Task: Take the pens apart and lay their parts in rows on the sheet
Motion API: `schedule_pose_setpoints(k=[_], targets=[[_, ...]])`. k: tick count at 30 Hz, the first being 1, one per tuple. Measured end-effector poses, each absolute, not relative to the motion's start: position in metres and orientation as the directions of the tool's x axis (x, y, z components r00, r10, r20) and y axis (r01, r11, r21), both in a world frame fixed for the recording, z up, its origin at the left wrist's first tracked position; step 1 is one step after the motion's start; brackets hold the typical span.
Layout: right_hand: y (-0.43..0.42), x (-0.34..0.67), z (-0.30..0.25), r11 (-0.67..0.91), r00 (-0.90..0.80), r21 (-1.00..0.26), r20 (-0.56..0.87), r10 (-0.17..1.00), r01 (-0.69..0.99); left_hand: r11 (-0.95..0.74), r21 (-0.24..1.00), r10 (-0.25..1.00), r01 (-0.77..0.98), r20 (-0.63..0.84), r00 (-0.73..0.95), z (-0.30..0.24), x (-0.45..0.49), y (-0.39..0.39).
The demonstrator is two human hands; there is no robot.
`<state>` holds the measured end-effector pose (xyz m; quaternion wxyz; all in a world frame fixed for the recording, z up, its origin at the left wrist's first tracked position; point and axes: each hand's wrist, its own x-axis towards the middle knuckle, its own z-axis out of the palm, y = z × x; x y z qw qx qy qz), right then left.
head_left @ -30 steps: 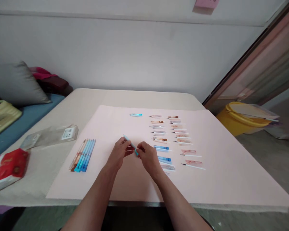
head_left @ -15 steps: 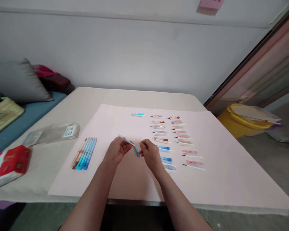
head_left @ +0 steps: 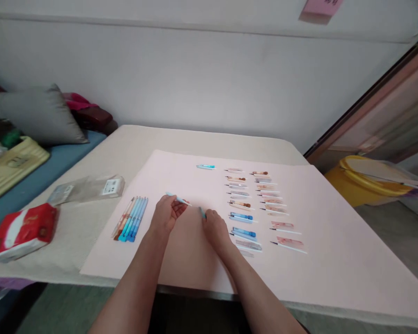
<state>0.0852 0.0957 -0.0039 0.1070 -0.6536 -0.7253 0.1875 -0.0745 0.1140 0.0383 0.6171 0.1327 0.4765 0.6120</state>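
My left hand (head_left: 165,213) grips a pale blue pen piece (head_left: 181,200) between thumb and fingers, its thin white end pointing right. My right hand (head_left: 215,227) is closed on a teal pen barrel (head_left: 202,213), low over the pink sheet (head_left: 195,264). A gap separates the two pen pieces. Left of my hands lies a row of several whole pens (head_left: 130,220) in brown, teal and blue. To the right, several pens lie taken apart in two columns, such as a blue barrel (head_left: 244,233) and a pink barrel (head_left: 289,242) beside white refills.
A teal pen (head_left: 206,166) in parts lies at the back of the sheet. On the left are a clear plastic package (head_left: 87,191) and a red tissue pack (head_left: 22,229). A yellow bucket (head_left: 348,183) stands past the table's right side.
The teal barrel, beside the pale blue piece before, is now apart from it in my right hand. The whole scene has shifted slightly right as the camera turned.
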Motion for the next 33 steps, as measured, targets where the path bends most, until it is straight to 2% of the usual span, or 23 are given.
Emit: schedule_pose_setpoints(k=[2,5,8,10,16,25,29,33], targets=[[0.097,0.086,-0.004,0.083,-0.12,-0.53,-0.036,0.992,0.844,0.195,0.753,0.879,-0.628,-0.418,-0.229,0.039,-0.079,0.115],[0.096,0.086,-0.001,0.124,-0.123,-0.749,0.057,0.991,0.651,0.159,0.765,0.876,-0.624,-0.401,-0.269,0.043,-0.086,0.116],[0.093,0.084,0.005,0.172,-0.122,-0.86,0.128,0.984,0.48,0.123,0.785,0.885,-0.607,-0.364,-0.291,0.047,-0.088,0.115],[0.091,0.082,0.009,0.189,-0.132,-0.865,0.143,0.981,0.465,0.111,0.798,0.897,-0.593,-0.337,-0.286,0.05,-0.087,0.114],[0.087,0.082,0.02,0.213,-0.191,-0.787,0.123,0.974,0.579,0.084,0.836,0.909,-0.542,-0.288,-0.302,0.056,-0.082,0.113],[0.084,0.085,0.031,0.283,-0.259,-0.722,0.148,0.955,0.631,0.076,0.934,0.935,-0.35,-0.189,-0.301,0.054,-0.075,0.111],[0.084,0.09,0.033,0.279,-0.252,-0.707,0.146,0.957,0.65,0.068,0.917,0.917,-0.394,-0.213,-0.337,0.054,-0.077,0.114],[0.085,0.092,0.034,0.274,-0.267,-0.698,0.122,0.956,0.661,0.09,0.899,0.927,-0.43,-0.233,-0.295,0.054,-0.079,0.114]])
